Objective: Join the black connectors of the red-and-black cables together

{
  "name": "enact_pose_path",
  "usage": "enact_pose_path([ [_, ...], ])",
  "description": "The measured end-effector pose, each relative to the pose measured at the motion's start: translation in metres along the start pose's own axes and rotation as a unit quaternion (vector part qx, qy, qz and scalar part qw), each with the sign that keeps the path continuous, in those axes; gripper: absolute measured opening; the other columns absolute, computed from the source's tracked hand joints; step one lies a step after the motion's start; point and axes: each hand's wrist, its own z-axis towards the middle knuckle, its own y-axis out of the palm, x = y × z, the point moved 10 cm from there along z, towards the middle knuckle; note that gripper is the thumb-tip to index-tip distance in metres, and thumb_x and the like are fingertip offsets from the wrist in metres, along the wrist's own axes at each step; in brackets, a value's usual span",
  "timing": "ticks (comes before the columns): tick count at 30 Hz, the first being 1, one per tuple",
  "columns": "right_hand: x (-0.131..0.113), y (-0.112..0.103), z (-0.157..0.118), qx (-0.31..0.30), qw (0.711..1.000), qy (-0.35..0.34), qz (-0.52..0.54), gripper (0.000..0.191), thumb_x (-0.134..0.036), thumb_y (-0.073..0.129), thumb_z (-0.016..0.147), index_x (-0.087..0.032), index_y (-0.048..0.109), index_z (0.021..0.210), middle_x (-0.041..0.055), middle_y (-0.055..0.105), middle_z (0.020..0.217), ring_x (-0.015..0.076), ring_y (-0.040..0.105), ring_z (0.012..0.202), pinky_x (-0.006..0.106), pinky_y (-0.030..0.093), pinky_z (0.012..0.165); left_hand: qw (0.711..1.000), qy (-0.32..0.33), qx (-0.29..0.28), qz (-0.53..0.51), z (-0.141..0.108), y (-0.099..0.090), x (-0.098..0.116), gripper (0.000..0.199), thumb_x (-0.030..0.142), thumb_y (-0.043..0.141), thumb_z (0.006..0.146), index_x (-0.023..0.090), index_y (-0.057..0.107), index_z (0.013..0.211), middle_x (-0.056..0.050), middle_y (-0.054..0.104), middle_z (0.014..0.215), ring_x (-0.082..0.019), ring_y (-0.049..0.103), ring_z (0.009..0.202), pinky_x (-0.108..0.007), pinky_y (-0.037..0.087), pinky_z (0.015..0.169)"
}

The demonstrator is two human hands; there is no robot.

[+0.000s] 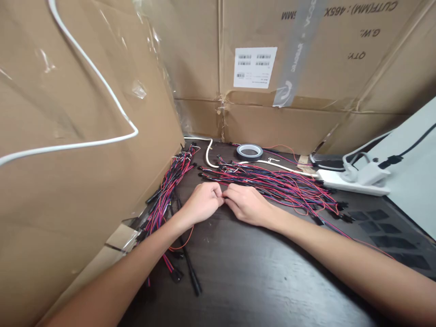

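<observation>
My left hand and my right hand meet fingertip to fingertip above the dark table. Both are closed in a pinch on something too small to make out. Just beyond my right hand lies a wide bundle of red, blue and black wires with black connectors. Another wire bundle runs along the left side, beside my left hand and forearm. A black cable end sticks out of that bundle toward the front.
A roll of black tape lies behind the wires. At the right stands a white power strip with plugs. Cardboard walls the back and left, a white cable hanging on it. Black patches lie at the right.
</observation>
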Motion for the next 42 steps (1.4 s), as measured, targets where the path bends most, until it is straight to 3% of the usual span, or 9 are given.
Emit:
enact_pose_path([
  [7,-0.005,0.003,0.0,-0.016,1.0,-0.024,-0.009,0.02,-0.014,0.039,0.089,-0.011,0.058,0.085,0.0067,0.056,0.08,0.0131,0.047,0.065,0.026,0.031,0.057,1.0,0.012,-0.008,-0.018,-0.004,-0.001,0.0,0.007,0.017,0.052,0.065,0.015,0.052,0.059,0.004,0.048,0.048,-0.009,0.04,0.048,-0.022,0.027,0.05],
  [12,-0.007,0.005,0.0,-0.024,0.999,-0.022,-0.028,0.02,-0.014,0.04,0.088,-0.011,0.058,0.081,0.0066,0.057,0.076,0.0128,0.046,0.061,0.026,0.028,0.055,0.999,0.024,-0.019,0.023,-0.008,0.001,0.005,0.016,0.019,0.048,0.072,0.015,0.052,0.057,0.005,0.04,0.045,-0.008,0.032,0.046,-0.022,0.023,0.05],
  [16,-0.011,0.005,-0.001,-0.027,0.998,-0.042,-0.025,0.017,-0.011,0.042,0.084,-0.011,0.058,0.079,0.0062,0.057,0.073,0.0127,0.046,0.059,0.026,0.029,0.055,0.998,0.038,-0.029,0.049,-0.009,0.002,0.006,0.016,0.019,0.048,0.072,0.014,0.054,0.057,0.004,0.043,0.048,-0.009,0.035,0.048,-0.023,0.025,0.052],
  [31,-0.015,-0.007,-0.005,0.065,0.996,-0.066,-0.013,0.023,-0.012,0.042,0.086,-0.013,0.062,0.076,0.0035,0.055,0.066,0.0117,0.044,0.057,0.027,0.024,0.052,0.995,0.013,-0.057,-0.079,-0.006,0.002,-0.007,0.015,0.022,0.058,0.064,0.011,0.068,0.064,-0.003,0.063,0.063,-0.012,0.051,0.061,-0.023,0.037,0.06],
  [42,-0.017,-0.014,-0.008,0.093,0.994,-0.059,-0.011,0.022,-0.011,0.044,0.08,-0.014,0.06,0.066,0.0021,0.054,0.058,0.0107,0.041,0.051,0.028,0.021,0.05,0.998,0.043,-0.035,-0.04,-0.007,0.004,-0.001,0.015,0.02,0.055,0.066,0.012,0.063,0.058,0.001,0.053,0.053,-0.01,0.044,0.054,-0.022,0.031,0.052],
])
